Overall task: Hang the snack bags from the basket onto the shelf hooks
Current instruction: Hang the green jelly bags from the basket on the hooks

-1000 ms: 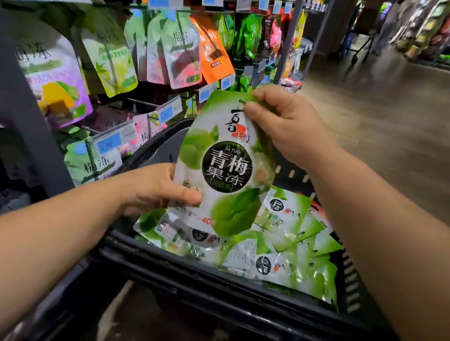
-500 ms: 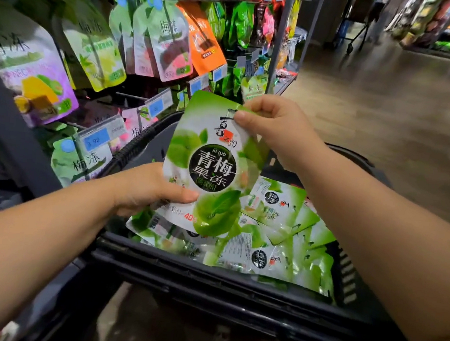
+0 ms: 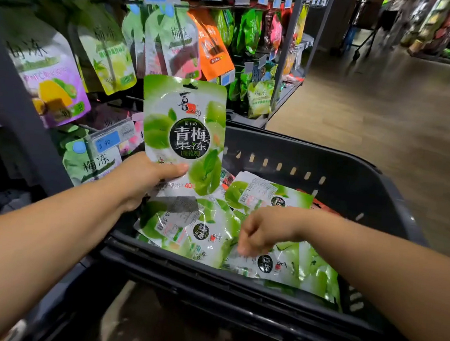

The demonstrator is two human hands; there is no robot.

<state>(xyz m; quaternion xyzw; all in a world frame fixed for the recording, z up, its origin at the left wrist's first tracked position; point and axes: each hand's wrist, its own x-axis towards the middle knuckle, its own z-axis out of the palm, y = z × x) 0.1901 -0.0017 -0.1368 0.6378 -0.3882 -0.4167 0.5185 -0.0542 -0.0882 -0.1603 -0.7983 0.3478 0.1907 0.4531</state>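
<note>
The right hand has dropped off the green bag into the basket, lower centre, curled, grip unclear; left hand pinches the bag, unhung; many remain.

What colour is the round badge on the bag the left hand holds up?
Black with white characters, on the green-and-white plastic snack bag; head view.
</note>
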